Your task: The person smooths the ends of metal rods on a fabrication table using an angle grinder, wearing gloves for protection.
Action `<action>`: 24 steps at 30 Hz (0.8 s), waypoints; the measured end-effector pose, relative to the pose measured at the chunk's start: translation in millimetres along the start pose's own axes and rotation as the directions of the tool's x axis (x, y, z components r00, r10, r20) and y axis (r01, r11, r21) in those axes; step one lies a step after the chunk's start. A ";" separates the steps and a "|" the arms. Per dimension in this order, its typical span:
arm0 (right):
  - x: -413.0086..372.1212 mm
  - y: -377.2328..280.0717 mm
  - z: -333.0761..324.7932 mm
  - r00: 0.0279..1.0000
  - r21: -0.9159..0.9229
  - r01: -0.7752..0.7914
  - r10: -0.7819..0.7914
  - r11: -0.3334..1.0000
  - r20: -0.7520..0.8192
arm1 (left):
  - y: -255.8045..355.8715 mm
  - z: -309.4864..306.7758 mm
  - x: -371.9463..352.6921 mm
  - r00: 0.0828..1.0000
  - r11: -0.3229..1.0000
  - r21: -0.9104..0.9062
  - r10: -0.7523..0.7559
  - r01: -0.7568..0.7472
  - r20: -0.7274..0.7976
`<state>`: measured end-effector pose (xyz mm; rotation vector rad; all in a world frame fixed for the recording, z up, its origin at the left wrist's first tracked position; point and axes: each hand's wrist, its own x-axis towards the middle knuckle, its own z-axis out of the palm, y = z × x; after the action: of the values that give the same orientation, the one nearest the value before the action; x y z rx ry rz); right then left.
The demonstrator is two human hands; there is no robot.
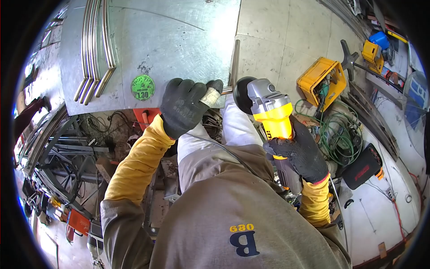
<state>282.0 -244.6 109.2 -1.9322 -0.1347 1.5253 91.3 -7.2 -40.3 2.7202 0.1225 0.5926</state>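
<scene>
My right hand point(307, 154), in a black glove, is wrapped around the body of a yellow and grey angle grinder point(275, 114). The grinder's dark disc point(244, 95) faces left, right at the end of a short metal tube point(227, 89). My left hand point(186, 105), also gloved, with pale tape around the thumb, is closed on that tube at the near edge of a metal sheet point(179, 49); most of the tube is hidden under the fingers. Several bent metal tubes point(95, 49) lie on the sheet at the left, beside a round green label point(143, 87).
Yellow crates point(323, 83) stand on the right, with a coiled green cable point(342, 134) below them. A black case point(362, 167) lies further right. Metal frames point(67, 157) are stacked at the left. A thin cord point(219, 145) crosses my lap.
</scene>
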 end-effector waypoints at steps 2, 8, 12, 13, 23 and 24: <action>-0.5 5.6 -0.8 0.999 -0.004 0.037 -0.037 0.999 -0.010 | 1.0 -1.0 2.7 1.000 0.999 0.047 0.015 -0.015 -0.002; -3.5 1.4 -3.7 0.999 0.041 -0.034 0.034 0.999 0.000 | -0.7 2.7 8.0 0.998 0.999 0.034 -0.005 0.007 -0.068; -4.3 0.2 1.7 0.999 0.035 0.017 -0.016 0.999 -0.033 | 0.4 -2.3 9.0 1.000 0.999 0.040 -0.012 0.012 -0.012; -3.1 0.9 1.8 1.000 0.030 0.012 -0.011 0.999 -0.026 | 0.5 -4.7 9.6 1.000 1.000 0.021 -0.020 0.020 0.011; -1.2 14.2 -1.9 0.998 -0.037 0.056 -0.055 0.998 0.020 | 2.8 -10.6 13.9 0.991 0.994 -0.045 -0.096 0.100 0.089; -1.8 14.4 -2.1 0.998 -0.036 0.057 -0.056 0.998 0.019 | 3.0 -10.4 14.6 0.992 0.994 -0.045 -0.095 0.099 0.089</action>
<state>278.9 -257.5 103.0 -1.9266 -0.2244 1.5136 100.2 -4.4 -24.7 2.6699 0.2136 0.4429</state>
